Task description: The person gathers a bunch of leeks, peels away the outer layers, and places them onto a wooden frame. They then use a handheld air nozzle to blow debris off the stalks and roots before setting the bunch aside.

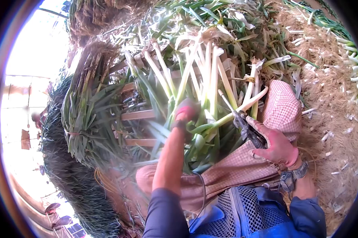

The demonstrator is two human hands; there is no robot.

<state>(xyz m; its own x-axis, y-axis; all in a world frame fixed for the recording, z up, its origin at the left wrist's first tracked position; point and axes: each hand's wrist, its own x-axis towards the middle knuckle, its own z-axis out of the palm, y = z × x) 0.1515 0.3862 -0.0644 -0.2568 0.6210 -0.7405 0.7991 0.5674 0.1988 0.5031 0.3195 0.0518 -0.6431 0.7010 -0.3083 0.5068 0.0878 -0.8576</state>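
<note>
My left hand [187, 110], in a dark and pink glove and smeared by motion, is closed among the leaves of the long green onions; its fingers are mostly hidden. One long green onion [248, 104] slants up to the right from beside it, white end raised. Wrapped in my pink-gloved right hand [277, 146] is a black air blow gun [253, 133], its slim nozzle pointing up and left across that stalk. More white-stemmed onions [208, 75] lean in a fan just beyond both hands.
A tied bundle of onions [89, 103] stands at the left, beside wooden slats [138, 115]. Peeled skins and leaves [226, 20] are heaped at the back. Roots and scraps [325, 115] cover the ground at right, near a row of trimmed onions [357, 69]. My checked trouser leg [284, 105] is close by.
</note>
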